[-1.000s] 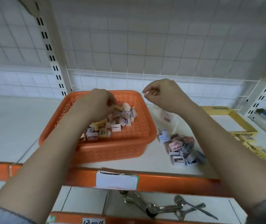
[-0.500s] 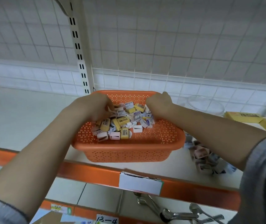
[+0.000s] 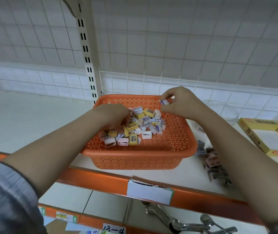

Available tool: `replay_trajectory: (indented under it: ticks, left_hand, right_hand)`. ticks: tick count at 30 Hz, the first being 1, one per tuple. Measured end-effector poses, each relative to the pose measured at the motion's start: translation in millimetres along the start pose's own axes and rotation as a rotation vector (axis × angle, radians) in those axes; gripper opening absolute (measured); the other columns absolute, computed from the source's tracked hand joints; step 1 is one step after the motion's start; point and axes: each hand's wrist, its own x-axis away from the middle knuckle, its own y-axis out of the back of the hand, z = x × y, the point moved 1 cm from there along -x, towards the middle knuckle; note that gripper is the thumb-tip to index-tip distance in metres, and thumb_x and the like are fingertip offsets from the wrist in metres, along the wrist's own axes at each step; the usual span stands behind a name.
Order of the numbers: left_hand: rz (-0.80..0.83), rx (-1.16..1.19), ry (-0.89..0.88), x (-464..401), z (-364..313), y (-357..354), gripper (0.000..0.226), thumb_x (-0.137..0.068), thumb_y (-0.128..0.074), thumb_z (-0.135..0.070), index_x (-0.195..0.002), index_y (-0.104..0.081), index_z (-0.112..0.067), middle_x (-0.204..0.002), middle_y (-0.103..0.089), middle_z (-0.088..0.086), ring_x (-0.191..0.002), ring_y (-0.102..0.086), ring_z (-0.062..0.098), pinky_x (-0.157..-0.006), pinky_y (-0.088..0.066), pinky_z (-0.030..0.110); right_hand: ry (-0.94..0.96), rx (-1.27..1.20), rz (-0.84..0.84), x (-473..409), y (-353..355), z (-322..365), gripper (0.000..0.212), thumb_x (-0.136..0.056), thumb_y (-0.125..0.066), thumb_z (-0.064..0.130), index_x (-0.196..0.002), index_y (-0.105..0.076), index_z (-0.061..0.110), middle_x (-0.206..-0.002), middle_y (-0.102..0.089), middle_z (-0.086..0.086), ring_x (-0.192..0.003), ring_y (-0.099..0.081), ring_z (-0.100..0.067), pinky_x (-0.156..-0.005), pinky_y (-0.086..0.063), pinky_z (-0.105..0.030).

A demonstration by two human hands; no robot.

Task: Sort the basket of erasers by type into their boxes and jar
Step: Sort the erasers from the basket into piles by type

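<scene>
1. Right hand (image 3: 178, 103): we see it raised above the far right corner of the basket, thumb and fingertips pinching one small white eraser (image 3: 164, 102) with a bluish-purple printed sleeve. The eraser is clear of the heap below.

2. Left hand (image 3: 113, 118): we see it knuckles-up, fingers curled down into the left side of the eraser heap. We cannot tell whether it grips any piece, since the fingertips are buried among the erasers.

3. Erasers in the basket (image 3: 134, 127): a loose pile of small rectangular blocks in paper sleeves. We distinguish yellow sleeves, white sleeves with purple print, and pale pink ones. One yellow sleeve reads "2B"; another shows a barcode. Other print is too small for us to read.

4. Orange basket (image 3: 140, 157): perforated plastic, rectangular, sitting on the white shelf (image 3: 33, 119) near its orange front edge.

5. Sorted pile (image 3: 214, 163): pinkish and grey erasers lie on the shelf just right of the basket, partly behind the right forearm.

6. Yellow boxes (image 3: 259, 132): open cardboard boxes at the far right; the lettering is blurred.

7. Clear jar (image 3: 226, 112): a glass rim shows behind the right arm.

8. Labels: a white tag (image 3: 150, 193) hangs on the shelf edge, and a lower tag (image 3: 113, 230) carries handwritten "13-4".
</scene>
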Motion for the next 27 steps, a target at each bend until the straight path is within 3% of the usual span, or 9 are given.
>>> replay_trajectory:
  ticks: [3,6,11,13,16,18,22,25,27]
  left_hand:
    - [-0.013,-0.030,-0.042,-7.2,2.7,0.4,0.020,-0.083,-0.068,-0.022,-0.101,-0.063,-0.024,-0.101,-0.056,-0.006,-0.091,-0.052,0.014,-0.075,-0.048,0.030]
    - [-0.023,-0.060,-0.073,-9.7,4.9,2.7,0.014,-0.085,-0.064,-0.019,-0.097,-0.064,-0.026,-0.097,-0.056,-0.008,-0.094,-0.055,0.015,-0.075,-0.049,0.033]
    - [-0.147,-0.010,-0.040,-3.9,12.3,14.8,0.018,-0.088,-0.053,-0.011,-0.090,-0.057,-0.028,-0.079,-0.056,-0.013,-0.073,-0.057,0.010,-0.066,-0.050,0.032]
    - [-0.212,0.072,-0.027,3.3,10.3,24.1,0.020,-0.090,-0.051,-0.010,-0.085,-0.052,-0.030,-0.083,-0.060,-0.013,-0.079,-0.059,0.011,-0.073,-0.051,0.036]
    - [-0.317,0.257,-0.048,19.1,-6.3,35.5,0.008,-0.094,-0.049,-0.017,-0.090,-0.051,-0.024,-0.084,-0.060,-0.011,-0.081,-0.057,0.013,-0.073,-0.048,0.035]
    - [-0.431,0.389,-0.080,29.9,-26.9,38.1,0.005,-0.096,-0.047,-0.023,-0.095,-0.051,-0.021,-0.087,-0.061,-0.007,-0.080,-0.058,0.015,-0.071,-0.048,0.035]
    - [-0.655,0.622,-0.152,39.2,-82.3,28.8,0.013,-0.099,-0.039,-0.022,-0.100,-0.052,-0.020,-0.085,-0.055,-0.007,-0.072,-0.052,0.004,-0.059,-0.035,0.017]
    - [-0.688,0.811,-0.252,38.5,-124.4,20.3,0.019,-0.099,-0.038,-0.017,-0.102,-0.057,-0.018,-0.086,-0.054,-0.009,-0.072,-0.049,-0.006,-0.064,-0.033,0.004]
    - [-0.690,0.868,-0.289,37.5,-148.0,16.6,0.019,-0.099,-0.039,-0.018,-0.100,-0.058,-0.020,-0.085,-0.054,-0.009,-0.073,-0.048,-0.006,-0.065,-0.032,0.004]
  right_hand:
    - [-0.034,-0.231,-0.107,24.0,-2.5,-6.9,0.018,-0.083,-0.067,0.015,-0.101,-0.071,0.015,-0.099,-0.067,0.004,-0.087,-0.063,-0.009,-0.070,-0.046,-0.015]
    - [-0.094,-0.393,-0.205,48.3,-4.7,-12.1,0.015,-0.086,-0.066,0.019,-0.100,-0.073,0.021,-0.098,-0.068,0.010,-0.085,-0.065,-0.005,-0.073,-0.053,-0.018]
    - [-0.168,-0.687,-0.338,87.3,-1.1,-15.4,0.014,-0.085,-0.066,0.010,-0.095,-0.073,0.018,-0.089,-0.071,0.010,-0.070,-0.065,0.004,-0.059,-0.048,-0.007]
    - [-0.189,-0.732,-0.386,99.4,1.4,-17.9,0.018,-0.084,-0.067,0.008,-0.092,-0.071,0.024,-0.089,-0.071,0.010,-0.070,-0.066,0.001,-0.061,-0.052,-0.012]
    - [-0.248,-0.792,-0.472,112.9,5.9,-24.3,0.017,-0.083,-0.068,0.013,-0.094,-0.072,0.026,-0.088,-0.074,0.002,-0.078,-0.068,-0.019,-0.069,-0.054,-0.020]
    - [-0.243,-0.858,-0.528,120.7,10.0,-28.1,0.017,-0.085,-0.066,0.011,-0.090,-0.073,0.026,-0.087,-0.074,0.002,-0.082,-0.071,-0.015,-0.078,-0.057,-0.021]
    - [-0.280,-0.910,-0.628,138.4,20.0,-39.8,0.016,-0.086,-0.064,0.010,-0.083,-0.072,0.024,-0.073,-0.072,0.007,-0.074,-0.069,-0.009,-0.070,-0.057,-0.022]
    - [-0.320,-0.908,-0.697,155.3,28.1,-53.7,0.014,-0.088,-0.061,0.007,-0.087,-0.070,0.018,-0.071,-0.070,0.005,-0.068,-0.067,-0.007,-0.070,-0.057,-0.020]
    - [-0.359,-0.876,-0.731,167.0,32.6,-65.0,0.014,-0.090,-0.058,0.008,-0.088,-0.070,0.016,-0.067,-0.068,0.004,-0.064,-0.066,-0.006,-0.068,-0.057,-0.019]
